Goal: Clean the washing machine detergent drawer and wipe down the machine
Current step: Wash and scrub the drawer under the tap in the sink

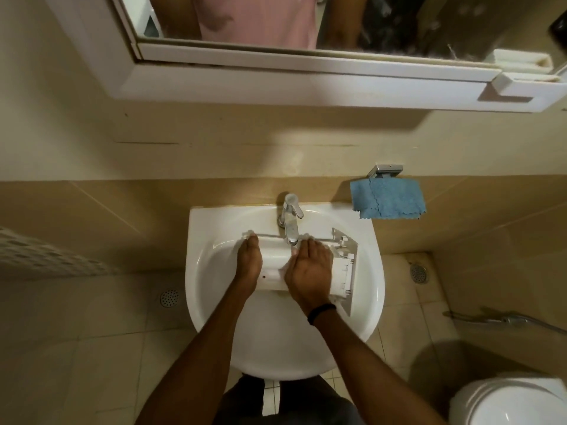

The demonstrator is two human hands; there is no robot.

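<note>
The white plastic detergent drawer (274, 260) lies across the basin of the white sink (214, 302), under the chrome tap (291, 220). My left hand (249, 262) grips the drawer's left end. My right hand (310, 268) lies flat over the drawer's right part, fingers together; whether it holds something white beneath the palm I cannot tell. The drawer's front panel (345, 262) sticks out past my right hand. No washing machine is in view.
A blue cloth (388, 197) hangs from a metal holder on the tiled wall, right of the tap. A mirror cabinet (276, 78) juts out above. A toilet (509, 400) stands at the lower right, a spray hose (506, 320) on the right wall, floor drains either side.
</note>
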